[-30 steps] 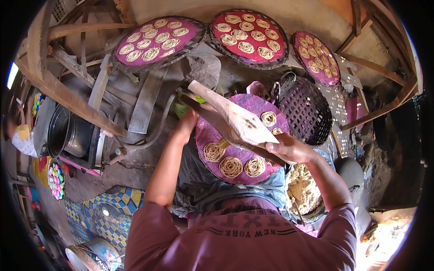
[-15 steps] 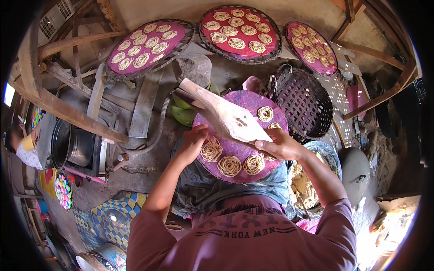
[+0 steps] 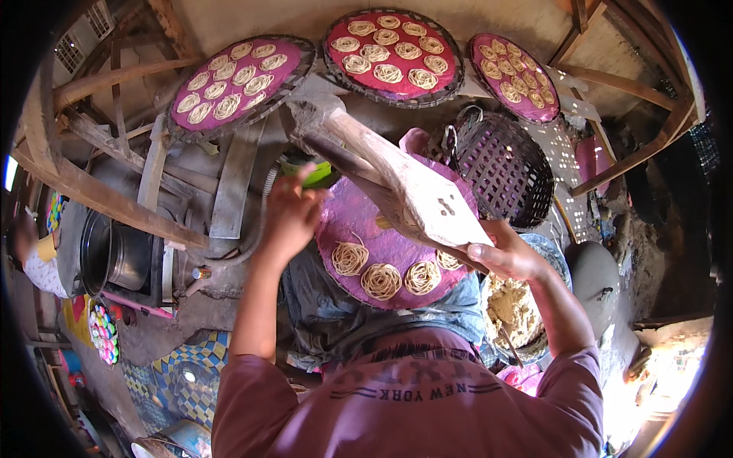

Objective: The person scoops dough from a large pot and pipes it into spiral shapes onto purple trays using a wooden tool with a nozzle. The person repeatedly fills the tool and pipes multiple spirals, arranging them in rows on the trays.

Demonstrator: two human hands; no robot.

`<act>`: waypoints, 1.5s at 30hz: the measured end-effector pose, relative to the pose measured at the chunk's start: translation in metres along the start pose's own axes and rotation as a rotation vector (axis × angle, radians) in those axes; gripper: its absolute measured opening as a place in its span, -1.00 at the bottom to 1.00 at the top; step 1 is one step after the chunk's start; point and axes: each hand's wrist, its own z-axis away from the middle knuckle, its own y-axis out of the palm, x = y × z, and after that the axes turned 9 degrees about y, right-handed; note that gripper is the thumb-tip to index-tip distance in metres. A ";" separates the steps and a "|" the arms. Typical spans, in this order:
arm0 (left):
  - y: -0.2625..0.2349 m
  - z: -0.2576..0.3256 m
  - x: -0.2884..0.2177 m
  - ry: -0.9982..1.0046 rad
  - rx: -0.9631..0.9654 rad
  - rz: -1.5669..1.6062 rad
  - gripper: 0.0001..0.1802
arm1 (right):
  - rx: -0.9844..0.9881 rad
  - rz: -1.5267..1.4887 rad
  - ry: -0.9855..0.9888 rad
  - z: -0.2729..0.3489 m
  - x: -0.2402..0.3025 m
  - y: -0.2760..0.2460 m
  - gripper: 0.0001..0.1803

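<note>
A wooden dough press (image 3: 447,229) with a long pale handle and a darker one slants over a round purple tray (image 3: 343,206) at my lap. My right hand (image 3: 508,256) grips its near right end, thumb on the pale block. My left hand (image 3: 294,217) is lifted just left of the tray, fingers apart and slightly blurred, with nothing visible in it. Coiled nests of pale dough strands (image 3: 380,282) lie along the tray's near rim. The press hides part of the tray.
Three round trays of dough nests, one of them red (image 3: 393,57), lean at the back. Right of me are a dark woven basket (image 3: 508,168), a basin of dough (image 3: 511,309) and a grey lid (image 3: 595,284). A black pot (image 3: 99,244) and another person (image 3: 46,263) are at left.
My left hand has left the tray's left edge and risen, its fingers now apart. The press has shifted right and toward me with my right hand, its handle swinging more upright.
</note>
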 end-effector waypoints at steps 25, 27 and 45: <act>0.001 -0.008 -0.032 -0.302 -0.040 0.373 -0.86 | -0.066 -0.143 -0.069 0.038 -0.037 -0.015 -0.20; -0.013 -0.045 -0.035 -0.336 -0.421 1.556 -0.38 | 0.012 -0.169 -0.082 0.034 -0.035 -0.014 -0.21; 0.145 -0.105 -0.011 -0.432 -0.739 2.470 -0.27 | 0.029 0.134 0.353 -0.027 -0.031 -0.026 -0.12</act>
